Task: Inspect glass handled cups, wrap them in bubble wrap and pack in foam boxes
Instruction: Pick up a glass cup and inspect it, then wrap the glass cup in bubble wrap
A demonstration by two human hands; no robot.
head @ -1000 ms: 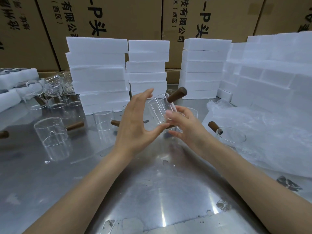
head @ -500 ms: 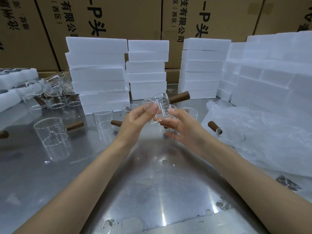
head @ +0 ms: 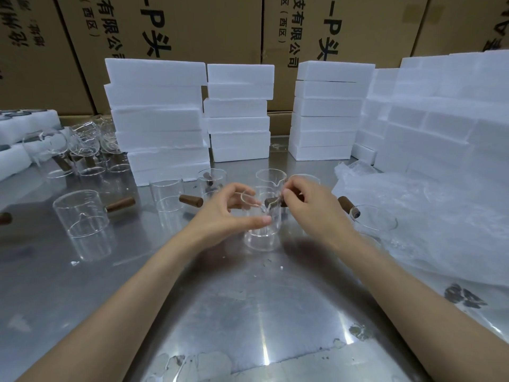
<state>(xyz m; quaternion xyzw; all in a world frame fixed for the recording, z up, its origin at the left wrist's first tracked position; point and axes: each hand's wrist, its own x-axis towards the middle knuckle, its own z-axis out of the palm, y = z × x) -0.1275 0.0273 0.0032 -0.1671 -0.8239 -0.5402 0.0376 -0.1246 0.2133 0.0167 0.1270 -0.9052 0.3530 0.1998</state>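
A left hand [head: 228, 213] is curling round a clear glass cup [head: 261, 224] standing on the metal table [head: 220, 312], while the right hand [head: 311, 208] is pinching its brown wooden handle [head: 272, 202]. The glass is looking thin, slick and breakable, best gripped by body and handle. Bubble wrap [head: 429, 216] is lying right of the hands; foam boxes [head: 238, 111] are standing stacked beyond.

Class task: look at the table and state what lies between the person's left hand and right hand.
In the head view, a clear glass cup with a brown wooden handle lies between the left hand and the right hand; both hands hold it.
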